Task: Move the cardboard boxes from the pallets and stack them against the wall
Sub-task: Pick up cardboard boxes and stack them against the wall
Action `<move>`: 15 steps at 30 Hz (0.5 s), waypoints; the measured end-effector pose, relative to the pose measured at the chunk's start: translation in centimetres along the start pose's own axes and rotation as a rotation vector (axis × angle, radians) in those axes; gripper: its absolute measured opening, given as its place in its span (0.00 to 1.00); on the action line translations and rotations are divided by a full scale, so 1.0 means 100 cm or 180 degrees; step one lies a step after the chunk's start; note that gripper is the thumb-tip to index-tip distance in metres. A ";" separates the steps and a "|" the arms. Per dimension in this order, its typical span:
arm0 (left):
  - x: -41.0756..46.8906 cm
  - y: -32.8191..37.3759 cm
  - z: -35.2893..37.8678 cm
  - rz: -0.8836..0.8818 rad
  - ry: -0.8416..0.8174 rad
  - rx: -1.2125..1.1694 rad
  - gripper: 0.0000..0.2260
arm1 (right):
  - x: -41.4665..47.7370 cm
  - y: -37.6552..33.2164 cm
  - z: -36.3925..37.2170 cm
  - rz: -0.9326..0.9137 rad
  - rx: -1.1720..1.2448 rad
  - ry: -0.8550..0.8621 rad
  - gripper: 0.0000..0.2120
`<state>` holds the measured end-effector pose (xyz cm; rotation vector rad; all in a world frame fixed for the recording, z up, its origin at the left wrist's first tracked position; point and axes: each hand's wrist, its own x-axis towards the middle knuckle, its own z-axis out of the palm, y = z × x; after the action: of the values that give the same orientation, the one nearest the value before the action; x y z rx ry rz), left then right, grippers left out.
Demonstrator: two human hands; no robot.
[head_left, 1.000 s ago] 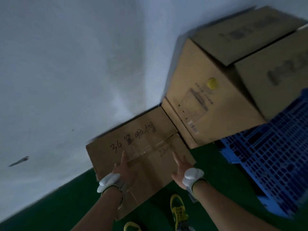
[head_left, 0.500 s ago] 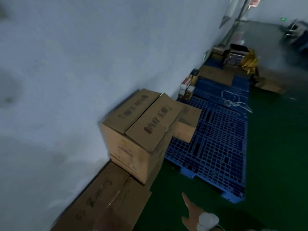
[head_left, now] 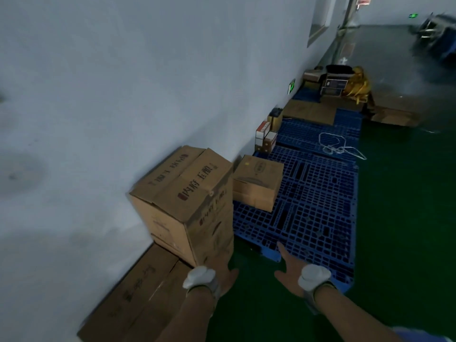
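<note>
A low flat cardboard box (head_left: 138,297) lies on the green floor against the white wall (head_left: 123,82). Beside it a tall stack of cardboard boxes (head_left: 187,206) stands against the same wall. A smaller cardboard box (head_left: 257,181) sits on the blue plastic pallet (head_left: 315,206). My left hand (head_left: 219,270) hovers open just in front of the tall stack's near corner, holding nothing. My right hand (head_left: 290,270) is stretched forward, fingers apart and empty, over the floor before the pallet's near edge.
More blue pallets (head_left: 318,134) run along the wall, with a white cord (head_left: 338,144), small cartons (head_left: 266,137) and flattened cardboard (head_left: 311,111) on them. Further back are dark boxes and a yellow bundle (head_left: 357,85). Green floor (head_left: 407,218) spreads to the right.
Both hands have left the low flat box by the wall. The view has swung up and right toward the pallets, and both hands now reach forward, empty.
</note>
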<state>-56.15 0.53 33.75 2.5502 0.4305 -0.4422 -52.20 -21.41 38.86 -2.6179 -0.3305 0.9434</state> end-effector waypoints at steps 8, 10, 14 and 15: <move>-0.013 0.139 0.032 0.0059 0.0112 0.0260 0.24 | -0.017 0.106 -0.055 -0.0167 -0.0287 0.0058 0.36; -0.004 0.171 0.045 0.0111 -0.0201 0.0210 0.28 | -0.016 0.134 -0.071 -0.0181 -0.0252 0.0122 0.36; 0.001 0.206 0.057 0.0219 0.0055 -0.0280 0.26 | 0.000 0.159 -0.092 -0.0139 -0.0164 0.0076 0.35; 0.004 0.215 0.057 0.0278 0.0152 -0.0313 0.25 | 0.007 0.163 -0.097 -0.0123 -0.0099 0.0070 0.35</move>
<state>-48.85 -19.99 38.15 2.4772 0.3479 -0.3210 -43.71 -38.36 39.19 -2.6381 -0.3920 0.9030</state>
